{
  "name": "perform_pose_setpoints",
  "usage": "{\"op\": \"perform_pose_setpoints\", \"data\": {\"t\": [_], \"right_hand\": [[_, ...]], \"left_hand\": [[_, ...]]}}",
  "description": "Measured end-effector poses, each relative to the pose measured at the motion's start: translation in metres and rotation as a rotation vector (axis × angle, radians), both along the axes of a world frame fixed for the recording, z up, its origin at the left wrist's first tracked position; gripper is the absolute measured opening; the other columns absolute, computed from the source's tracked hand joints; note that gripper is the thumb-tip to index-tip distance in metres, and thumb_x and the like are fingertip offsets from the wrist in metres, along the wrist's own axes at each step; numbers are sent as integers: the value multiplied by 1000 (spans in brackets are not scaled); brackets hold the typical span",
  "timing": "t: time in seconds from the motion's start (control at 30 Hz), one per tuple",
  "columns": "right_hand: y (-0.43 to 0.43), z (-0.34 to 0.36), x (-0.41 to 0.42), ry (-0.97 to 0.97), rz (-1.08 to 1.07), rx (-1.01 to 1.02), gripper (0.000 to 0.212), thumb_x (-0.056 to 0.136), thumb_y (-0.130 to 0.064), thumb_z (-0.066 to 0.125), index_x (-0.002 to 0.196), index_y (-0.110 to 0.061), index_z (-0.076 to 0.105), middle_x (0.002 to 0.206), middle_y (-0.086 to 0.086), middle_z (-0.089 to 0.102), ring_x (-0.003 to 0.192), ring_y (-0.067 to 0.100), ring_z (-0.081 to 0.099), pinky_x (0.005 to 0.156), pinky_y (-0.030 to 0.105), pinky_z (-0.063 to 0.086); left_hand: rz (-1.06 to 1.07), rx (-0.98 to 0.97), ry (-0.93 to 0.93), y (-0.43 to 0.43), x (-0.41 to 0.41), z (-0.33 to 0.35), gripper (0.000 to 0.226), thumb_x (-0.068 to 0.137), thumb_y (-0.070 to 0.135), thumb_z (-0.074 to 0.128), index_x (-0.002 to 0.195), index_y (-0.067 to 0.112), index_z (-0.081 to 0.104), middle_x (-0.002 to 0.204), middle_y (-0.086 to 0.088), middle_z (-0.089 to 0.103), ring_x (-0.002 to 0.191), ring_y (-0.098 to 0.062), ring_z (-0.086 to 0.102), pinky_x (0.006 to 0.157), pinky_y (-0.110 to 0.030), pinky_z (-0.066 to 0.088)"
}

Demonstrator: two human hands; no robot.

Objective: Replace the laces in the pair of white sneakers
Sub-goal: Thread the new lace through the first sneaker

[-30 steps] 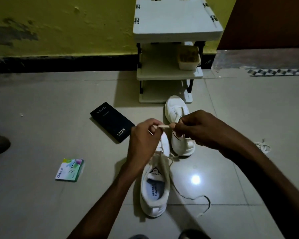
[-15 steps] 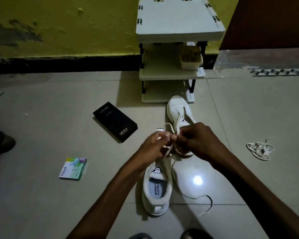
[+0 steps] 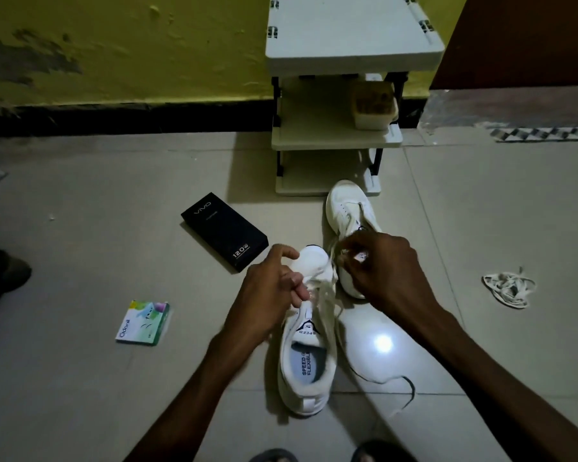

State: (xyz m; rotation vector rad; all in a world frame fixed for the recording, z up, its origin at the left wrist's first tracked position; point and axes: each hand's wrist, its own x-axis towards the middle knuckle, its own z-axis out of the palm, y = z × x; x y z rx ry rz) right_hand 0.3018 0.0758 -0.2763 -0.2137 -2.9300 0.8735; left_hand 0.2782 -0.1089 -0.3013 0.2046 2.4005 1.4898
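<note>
Two white sneakers lie on the tiled floor. The near sneaker (image 3: 306,368) points away from me, its opening facing up. The far sneaker (image 3: 347,211) lies just beyond it. My left hand (image 3: 267,295) grips the near sneaker's upper by the eyelets, where a white lace (image 3: 327,305) is partly threaded. My right hand (image 3: 384,271) pinches the lace above the toe. The lace's loose end (image 3: 404,385) trails on the floor to the right. A bundled lace (image 3: 508,290) lies apart at the far right.
A white shoe rack (image 3: 344,91) with a small tub (image 3: 374,106) stands against the yellow wall. A black phone box (image 3: 224,231) lies left of the sneakers and a small green packet (image 3: 144,323) further left. My feet show at the bottom edge.
Both hands have come down from a raised pinch on the lace tip to the near sneaker's eyelets. The left hand now grips the upper and the right hand has shifted right.
</note>
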Motion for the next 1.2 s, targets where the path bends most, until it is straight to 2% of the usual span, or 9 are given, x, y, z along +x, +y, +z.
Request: {"op": "perform_pose_setpoints", "data": {"t": [0.1, 0.17, 0.33, 0.43, 0.53, 0.63, 0.87, 1.07, 1.2], "right_hand": [[-13, -4, -1, -91, 292, -254, 19, 87, -18, 69, 106, -23, 70, 99, -14, 69, 63, 0, 64, 61, 13, 48], [-19, -13, -2, -71, 392, -256, 13, 87, -13, 68, 96, -20, 74, 85, -12, 71, 65, 2, 65, 60, 19, 52], [-20, -32, -4, -9, 270, -182, 5, 83, -16, 73, 79, -17, 75, 61, -13, 62, 54, 0, 58, 52, 10, 41], [-19, -46, -5, -67, 159, -57, 8, 78, -12, 70, 79, -20, 73, 69, -6, 69, 64, 8, 62, 56, 19, 46], [-23, -59, -4, -57, 187, -18, 9, 72, -8, 66, 74, -14, 73, 70, 2, 69, 66, 16, 62, 53, 15, 34], [-30, -68, 0, -47, 230, 47, 18, 68, -17, 54, 66, -6, 69, 64, 10, 62, 63, 22, 56, 52, 23, 37], [-41, -77, -3, -91, 234, 70, 29, 77, -28, 47, 66, -6, 63, 71, 11, 53, 67, 26, 52, 56, 37, 46], [-42, -79, -3, -101, 226, 65, 23, 83, -25, 57, 68, -8, 63, 75, 9, 53, 71, 28, 54, 59, 38, 48], [-44, -78, -3, -125, 262, 93, 33, 81, -33, 49, 66, -8, 64, 73, 10, 53, 72, 29, 53, 58, 38, 47]], "left_hand": [[-78, -69, 10, 4, 2, 5, 30, 98, 11, 53, 120, 26, 40, 72, -1, 70, 58, -6, 64, 58, -15, 49], [-95, -106, 7, 5, 1, 5, 32, 99, 14, 53, 122, 28, 37, 72, -1, 69, 56, -5, 64, 57, -14, 49], [-46, -126, -60, 0, -2, -7, 20, 101, 26, 47, 120, 22, 46, 86, -3, 72, 66, -6, 64, 63, -19, 51], [-151, -452, -26, -7, 2, -17, 36, 91, 45, 60, 120, 25, 53, 112, 4, 60, 95, -13, 61, 79, -26, 48], [-201, -666, 45, 2, 17, -27, 44, 84, 45, 68, 120, 22, 57, 116, 1, 56, 101, -18, 59, 82, -26, 46], [-38, -602, 93, 5, 22, -33, 28, 88, 31, 65, 113, 18, 65, 113, 2, 65, 99, -16, 63, 82, -22, 45], [130, -179, -274, -18, 5, -36, 25, 79, 8, 64, 96, 20, 76, 87, 5, 74, 84, -10, 69, 78, -27, 56], [151, -100, -358, -19, 3, -39, 25, 79, 4, 61, 96, 16, 76, 86, -1, 75, 75, -12, 67, 58, -20, 47], [156, -85, -372, -18, 3, -40, 22, 81, 6, 63, 97, 15, 76, 86, -3, 75, 76, -14, 68, 58, -19, 47]]}}
